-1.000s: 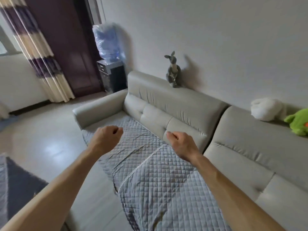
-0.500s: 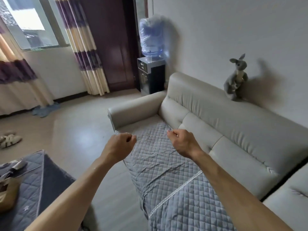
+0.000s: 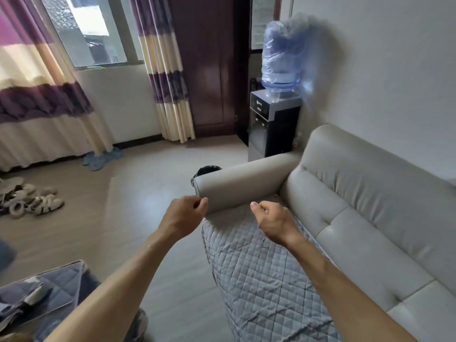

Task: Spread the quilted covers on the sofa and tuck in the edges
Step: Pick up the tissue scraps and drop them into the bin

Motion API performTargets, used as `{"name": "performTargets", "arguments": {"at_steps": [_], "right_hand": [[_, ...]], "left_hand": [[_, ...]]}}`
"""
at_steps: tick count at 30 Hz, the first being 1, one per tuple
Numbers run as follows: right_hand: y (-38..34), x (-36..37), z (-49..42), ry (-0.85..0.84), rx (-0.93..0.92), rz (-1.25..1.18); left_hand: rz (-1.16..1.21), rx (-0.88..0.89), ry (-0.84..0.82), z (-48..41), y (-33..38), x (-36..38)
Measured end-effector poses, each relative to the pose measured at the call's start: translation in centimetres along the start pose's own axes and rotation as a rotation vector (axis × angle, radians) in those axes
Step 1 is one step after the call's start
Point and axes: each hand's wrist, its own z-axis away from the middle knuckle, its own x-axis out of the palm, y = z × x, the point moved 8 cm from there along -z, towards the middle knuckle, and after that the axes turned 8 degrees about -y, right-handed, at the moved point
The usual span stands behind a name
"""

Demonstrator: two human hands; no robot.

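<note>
Head view: grey quilted cover lies flat on the seat of the beige sofa. Its long axis runs along the seat from the armrest end toward the bottom right, and its front edge drapes over the seat front. Its far end stops just short of the armrest. Left hand and right hand are both curled into fists with nothing visible in them, above that far end, apart from each other. Water dispenser stands behind the armrest; sandals on the floor at left.
</note>
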Motion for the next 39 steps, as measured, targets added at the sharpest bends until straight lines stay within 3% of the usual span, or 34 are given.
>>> {"name": "performTargets", "arguments": {"at_steps": [10,20,30,35,39], "right_hand": [[-7.2,3.8,-24.0,0.056,0.082,-0.034],[-11.1,3.7,-48.1,0.094,0.062,-0.081],[-9.5,6.2,-67.6,0.059,0.19,-0.156],[-7.1,9.8,-78.4,0.055,0.298,-0.238],[-2.2,14.9,-86.2,0.044,0.496,-0.391]], "left_hand": [[0.078,-0.004,-0.027,-25.3,-9.6,-7.9],[0.021,0.013,-0.025,-50.8,-14.4,-10.9],[0.092,-0.088,-0.12,-70.6,-20.0,-8.3],[0.157,-0.181,-0.273,-81.0,-25.4,-2.4],[0.218,-0.286,-0.417,-89.3,-30.7,3.5]]}}
